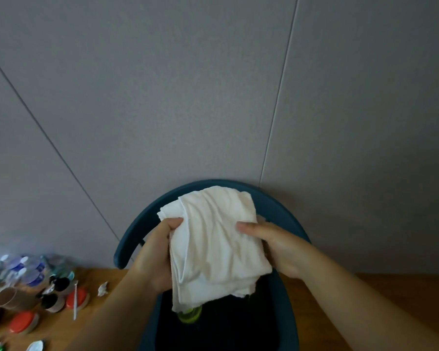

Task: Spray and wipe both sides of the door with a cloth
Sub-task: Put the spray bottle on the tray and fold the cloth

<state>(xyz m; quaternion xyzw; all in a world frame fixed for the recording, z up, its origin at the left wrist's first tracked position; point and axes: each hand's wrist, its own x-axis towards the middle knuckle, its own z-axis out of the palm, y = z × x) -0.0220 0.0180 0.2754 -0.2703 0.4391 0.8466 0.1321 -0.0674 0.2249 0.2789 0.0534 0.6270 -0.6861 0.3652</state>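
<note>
Cloth [213, 249], side edges gripped by left hand [153, 257] and right hand [281, 249], over chair [137, 231].

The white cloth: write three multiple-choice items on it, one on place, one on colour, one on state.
1. Where is the cloth?
A. on the wooden floor
B. above the blue chair
C. hung on the wall

2. What colour are the round lids at lower left?
A. red-orange
B. yellow
C. purple

3. How is the cloth held?
A. by the left hand alone
B. by neither hand
C. by both, the right hand included

Answers:
1 B, it hangs over the chair's seat.
2 A, the lids on the floor are red-orange.
3 C, each hand has a grip on one edge.
</note>
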